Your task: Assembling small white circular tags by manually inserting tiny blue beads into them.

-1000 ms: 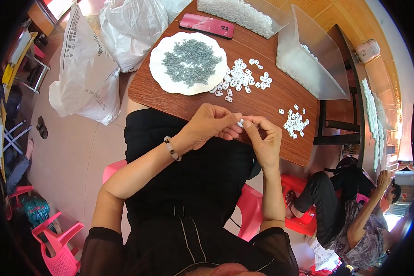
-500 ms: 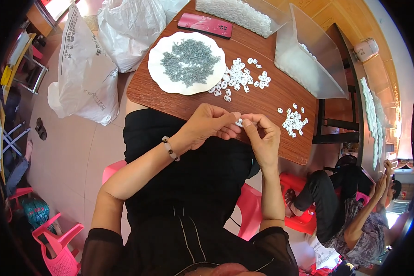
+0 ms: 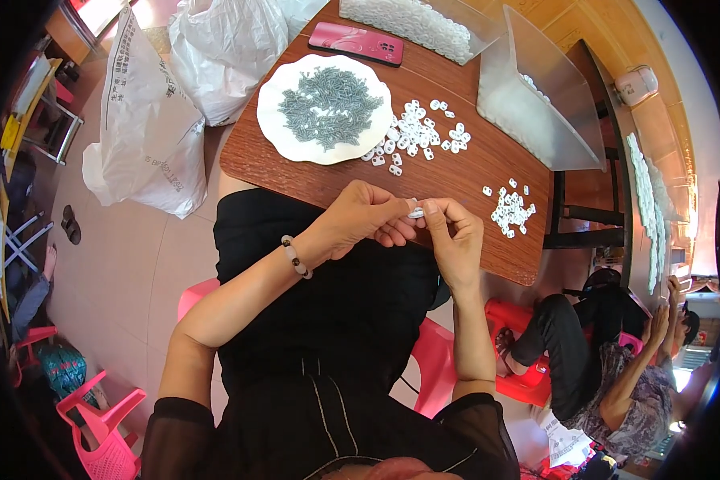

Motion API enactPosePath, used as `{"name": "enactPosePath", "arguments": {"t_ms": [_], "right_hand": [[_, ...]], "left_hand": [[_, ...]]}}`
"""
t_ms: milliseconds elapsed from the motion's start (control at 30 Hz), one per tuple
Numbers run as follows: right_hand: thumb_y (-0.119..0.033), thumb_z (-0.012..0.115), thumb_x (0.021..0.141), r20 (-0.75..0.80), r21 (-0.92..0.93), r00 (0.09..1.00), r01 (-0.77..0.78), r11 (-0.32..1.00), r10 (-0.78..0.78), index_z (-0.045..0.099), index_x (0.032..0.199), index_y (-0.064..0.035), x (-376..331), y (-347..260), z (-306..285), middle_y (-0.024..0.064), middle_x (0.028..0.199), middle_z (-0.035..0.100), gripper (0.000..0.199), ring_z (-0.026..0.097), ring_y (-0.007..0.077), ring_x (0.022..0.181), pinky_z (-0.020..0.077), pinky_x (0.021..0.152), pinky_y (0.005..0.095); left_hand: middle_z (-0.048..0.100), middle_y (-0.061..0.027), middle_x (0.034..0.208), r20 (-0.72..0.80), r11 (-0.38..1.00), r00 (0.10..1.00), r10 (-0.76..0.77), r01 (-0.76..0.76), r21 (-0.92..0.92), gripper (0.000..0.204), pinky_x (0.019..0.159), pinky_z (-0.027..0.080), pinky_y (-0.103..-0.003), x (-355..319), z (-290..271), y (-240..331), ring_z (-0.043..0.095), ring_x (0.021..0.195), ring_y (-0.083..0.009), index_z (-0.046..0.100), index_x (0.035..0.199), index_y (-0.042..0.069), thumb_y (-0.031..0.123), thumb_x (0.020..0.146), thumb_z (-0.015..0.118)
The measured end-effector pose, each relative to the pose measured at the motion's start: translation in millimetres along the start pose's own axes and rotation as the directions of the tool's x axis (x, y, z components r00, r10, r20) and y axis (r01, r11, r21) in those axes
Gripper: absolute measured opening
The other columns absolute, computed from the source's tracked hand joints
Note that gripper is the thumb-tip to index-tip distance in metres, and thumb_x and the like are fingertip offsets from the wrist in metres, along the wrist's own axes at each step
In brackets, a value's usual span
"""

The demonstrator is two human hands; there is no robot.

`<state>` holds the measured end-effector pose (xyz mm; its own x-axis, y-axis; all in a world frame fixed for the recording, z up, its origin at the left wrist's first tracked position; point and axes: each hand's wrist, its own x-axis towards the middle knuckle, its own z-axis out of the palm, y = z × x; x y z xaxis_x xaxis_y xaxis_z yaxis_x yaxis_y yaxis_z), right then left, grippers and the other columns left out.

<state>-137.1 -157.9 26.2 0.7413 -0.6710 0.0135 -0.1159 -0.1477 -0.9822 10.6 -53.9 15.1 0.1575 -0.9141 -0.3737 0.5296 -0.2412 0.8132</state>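
Over the table's near edge, my left hand (image 3: 368,214) and my right hand (image 3: 458,244) meet fingertip to fingertip. Both are closed in a pinch on one small white plastic piece (image 3: 416,214), mostly covered by the fingers. Beyond my left hand a white scalloped plate (image 3: 270,128) bears a heap of short grey pins (image 3: 328,104). Loose white plastic pieces with dark holes (image 3: 414,132) lie beside the plate. A smaller pile of similar white pieces (image 3: 512,212) is to the right of my right hand.
A pink phone (image 3: 356,43) lies behind the plate on the brown wooden table (image 3: 456,180). Clear bins (image 3: 528,104) of white pieces stand at the back and right. White sacks (image 3: 152,136) sit on the floor at left. Another person (image 3: 616,384) sits at lower right.
My fingers have shifted slightly around the white piece, which now shows more edge-on. My right hand has moved a little to the left. The piles look the same.
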Motion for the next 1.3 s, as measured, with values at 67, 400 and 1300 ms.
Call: {"name": "enactPosePath", "arguments": {"t_ms": [67, 400, 1300], "right_hand": [[-0.021, 0.057, 0.096, -0.003, -0.003, 1.000, -0.009, 1.000, 0.009, 0.066, 0.094, 0.0013, 0, 2, 0, -0.0001, 0.074, 0.061, 0.024, 0.055, 0.0039, 0.066, 0.0476, 0.060, 0.0186], [-0.021, 0.057, 0.096, 0.001, 0.007, 1.000, 0.012, 1.000, -0.012, 0.066, 0.092, 0.0011, 1, -3, 5, 0.0006, 0.075, 0.062, 0.024, 0.056, 0.0046, 0.067, 0.0481, 0.059, 0.0190], [-0.008, 0.067, 0.086, -0.158, -0.461, 0.912, 0.272, 0.845, -0.380, 0.067, 0.092, -0.0010, -9, -75, -87, 0.0021, 0.084, 0.065, 0.009, 0.058, 0.0083, 0.078, 0.0463, 0.069, 0.0232]], "left_hand": [[0.068, -0.0112, 0.074, 0.001, 1.000, 1.000, -0.003, 0.003, 0.002, 0.033, 0.054, 0.049, -0.021, -1, 0, 1, 0.064, 0.060, -0.0123, 0.069, 0.084, -0.002, 0.030, 0.088, 0.065], [0.068, -0.0108, 0.074, 0.001, 1.000, 1.000, 0.002, -0.002, -0.011, 0.032, 0.055, 0.049, -0.021, -1, -3, -1, 0.064, 0.060, -0.0116, 0.069, 0.084, -0.002, 0.030, 0.088, 0.065], [0.068, -0.0064, 0.078, -0.019, 1.000, 1.000, 0.021, -0.021, 0.003, 0.024, 0.059, 0.047, -0.018, 0, -1, -1, 0.061, 0.064, -0.0071, 0.067, 0.090, 0.001, 0.025, 0.091, 0.064]]}}
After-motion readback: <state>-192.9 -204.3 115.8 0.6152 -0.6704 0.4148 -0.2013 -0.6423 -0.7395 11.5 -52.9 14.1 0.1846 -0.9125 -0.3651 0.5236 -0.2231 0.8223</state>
